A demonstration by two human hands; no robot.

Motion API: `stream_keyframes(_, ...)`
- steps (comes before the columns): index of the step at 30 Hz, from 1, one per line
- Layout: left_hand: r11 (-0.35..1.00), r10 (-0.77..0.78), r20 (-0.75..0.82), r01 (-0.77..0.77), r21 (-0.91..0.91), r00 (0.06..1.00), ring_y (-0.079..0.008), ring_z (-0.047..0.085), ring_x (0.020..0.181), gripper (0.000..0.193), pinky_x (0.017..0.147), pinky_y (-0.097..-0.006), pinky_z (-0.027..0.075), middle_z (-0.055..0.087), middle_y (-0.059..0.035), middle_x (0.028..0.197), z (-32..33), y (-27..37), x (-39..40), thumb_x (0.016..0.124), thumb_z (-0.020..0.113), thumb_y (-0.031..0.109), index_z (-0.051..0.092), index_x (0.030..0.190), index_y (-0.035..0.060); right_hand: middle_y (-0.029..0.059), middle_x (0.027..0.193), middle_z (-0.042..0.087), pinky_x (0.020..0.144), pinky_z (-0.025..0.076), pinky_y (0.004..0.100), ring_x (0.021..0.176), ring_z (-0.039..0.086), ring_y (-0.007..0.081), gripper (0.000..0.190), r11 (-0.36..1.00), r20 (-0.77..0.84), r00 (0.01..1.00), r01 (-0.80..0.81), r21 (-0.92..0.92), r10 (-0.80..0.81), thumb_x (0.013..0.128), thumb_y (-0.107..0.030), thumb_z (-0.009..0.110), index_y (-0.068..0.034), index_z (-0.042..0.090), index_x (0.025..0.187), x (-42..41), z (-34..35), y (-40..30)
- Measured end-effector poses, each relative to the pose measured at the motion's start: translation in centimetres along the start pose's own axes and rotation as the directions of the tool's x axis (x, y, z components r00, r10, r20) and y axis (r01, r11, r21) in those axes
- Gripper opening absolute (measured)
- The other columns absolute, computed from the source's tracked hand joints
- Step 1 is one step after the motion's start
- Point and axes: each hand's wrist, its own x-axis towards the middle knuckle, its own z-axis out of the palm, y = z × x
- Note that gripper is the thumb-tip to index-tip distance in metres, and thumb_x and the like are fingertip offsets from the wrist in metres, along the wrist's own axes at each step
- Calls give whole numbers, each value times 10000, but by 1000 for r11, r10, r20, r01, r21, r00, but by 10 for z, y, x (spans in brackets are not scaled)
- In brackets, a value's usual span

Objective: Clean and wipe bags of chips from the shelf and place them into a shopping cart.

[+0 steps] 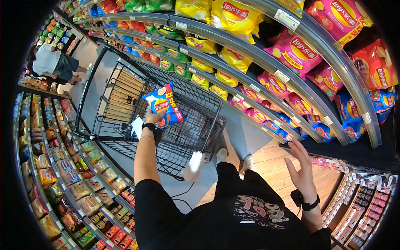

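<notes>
A blue and white bag of Lay's potato chips (170, 107) is gripped by its lower left side in my left hand (153, 117). The bag is held over the black wire shopping cart (184, 150), whose basket lies below it. My right hand (301, 168) holds nothing, its fingers spread and pointing up near the lower right end of the chip shelves. Blue chip bags (352, 109) stand on the shelf tiers closest to that hand. Both wrists wear black straps with small devices.
Shelves of yellow (237, 15) and pink Lay's bags (295, 51) curve along the upper right. Packaged snacks fill the shelves (72, 175) at the lower left. Another person (54, 64) stands beyond the cart handle (82, 90). A thin cable (181, 200) hangs near the cart.
</notes>
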Motion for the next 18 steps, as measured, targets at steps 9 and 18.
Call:
stream_keyframes(9,951,288,-73,-294,-97,955,-145,665,821,351,733,-286,537,693,-88,966,-33,39,-70,749,787,55,615,1048,-9,204,1356,480,1034,378,388,1264,469,342,410,994,-8,995,102,36,-101,858,-67,650,5,543,1247,-15,-14,14)
stream_keyframes(18,843,536,212,-529,-94,817,-98,622,670,422,471,-216,499,662,-76,940,19,251,-336,800,744,78,518,1145,-10,147,1295,556,1019,403,382,1213,526,301,436,955,-105,972,229,191,-212,843,-109,685,-34,559,1253,-53,-98,46)
